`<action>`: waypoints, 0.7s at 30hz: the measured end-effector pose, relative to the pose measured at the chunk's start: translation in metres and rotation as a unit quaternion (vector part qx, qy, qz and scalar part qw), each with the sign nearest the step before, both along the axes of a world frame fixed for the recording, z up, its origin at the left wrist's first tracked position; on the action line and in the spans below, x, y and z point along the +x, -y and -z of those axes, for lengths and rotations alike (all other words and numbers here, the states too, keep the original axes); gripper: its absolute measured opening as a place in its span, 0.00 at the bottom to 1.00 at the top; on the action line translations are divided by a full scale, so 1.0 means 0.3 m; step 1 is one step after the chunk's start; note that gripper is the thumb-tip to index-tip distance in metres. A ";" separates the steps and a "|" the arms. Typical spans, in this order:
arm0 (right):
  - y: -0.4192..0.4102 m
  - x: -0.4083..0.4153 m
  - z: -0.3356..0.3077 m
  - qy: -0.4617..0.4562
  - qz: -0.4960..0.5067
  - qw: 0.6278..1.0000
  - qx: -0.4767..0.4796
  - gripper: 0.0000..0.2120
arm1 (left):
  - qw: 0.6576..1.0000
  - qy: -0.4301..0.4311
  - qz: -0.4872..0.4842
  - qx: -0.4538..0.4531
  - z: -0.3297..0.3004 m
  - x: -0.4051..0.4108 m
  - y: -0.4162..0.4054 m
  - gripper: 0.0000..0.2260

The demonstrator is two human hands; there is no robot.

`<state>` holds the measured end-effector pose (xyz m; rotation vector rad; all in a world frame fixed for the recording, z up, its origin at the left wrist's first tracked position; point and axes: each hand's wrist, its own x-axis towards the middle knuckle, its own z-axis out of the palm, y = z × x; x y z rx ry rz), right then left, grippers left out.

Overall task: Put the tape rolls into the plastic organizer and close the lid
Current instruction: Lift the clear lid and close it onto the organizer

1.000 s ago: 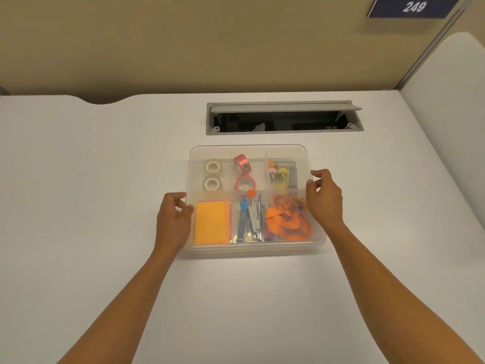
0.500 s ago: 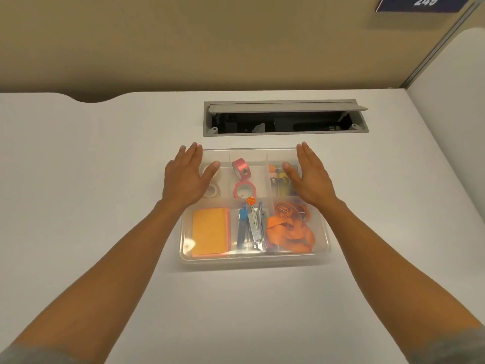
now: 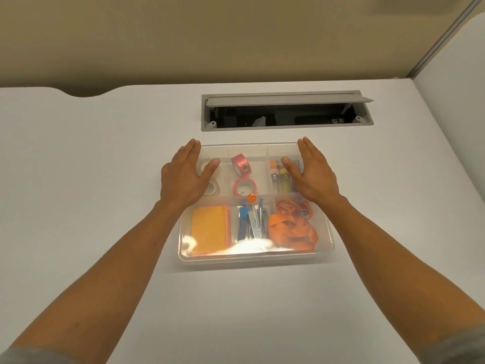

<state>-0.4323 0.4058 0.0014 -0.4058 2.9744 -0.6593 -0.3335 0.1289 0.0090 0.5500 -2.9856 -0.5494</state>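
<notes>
the plastic organizer [image 3: 256, 256] sits on the white tabletop [image 3: 91, 179], just in front of a grey cable hatch [image 3: 287, 111] whose flap stands open. the tape rolls are already inside, in the far compartments: two pink tape rolls [image 3: 242, 177] in the middle far compartment, one on edge and one lying flat, and two clear tape rolls [image 3: 212, 189] in the far left compartment, partly hidden under the left hand. the clear lid [image 3: 254, 246] appears to lie over the tray, since glare spreads across its near part, though whether it is fully seated cannot be told.

both hands lie flat, palms down, on the far half of the lid, likely to press it evenly onto the rim at both far corners at once. the left hand [image 3: 185, 177] covers the far left corner, fingers together and stretched away from the person, thumb splayed inward over the clear rolls. the right hand [image 3: 312, 174] mirrors it at the far right corner, thumb reaching over the compartment with small coloured items [image 3: 280, 177]. neither hand grips anything; both are spread open and pressing or resting. both forearms reach forward, straight and nearly symmetrical, converging on the box.

the near compartments hold an orange pad [image 3: 210, 231], a stapler [image 3: 253, 222] and an orange strap [image 3: 294, 229]. judging by this, only the last press of the lid remains.
</notes>
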 end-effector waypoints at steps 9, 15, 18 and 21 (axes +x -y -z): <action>-0.010 0.034 -0.038 -0.020 0.032 0.999 -0.031 0.32 | 1.000 -0.001 -0.004 0.000 -0.003 0.010 -0.003 0.35; -0.100 0.175 -0.073 -0.003 0.192 0.977 -0.095 0.25 | 1.000 -0.006 -0.008 0.014 0.000 0.013 -0.004 0.34; -0.141 0.287 -0.044 0.058 0.231 0.965 -0.109 0.25 | 0.999 -0.008 -0.011 0.029 0.005 0.011 -0.003 0.33; -0.149 0.362 -0.019 0.076 0.266 0.952 -0.132 0.24 | 0.999 -0.011 -0.015 0.031 0.011 0.011 -0.002 0.33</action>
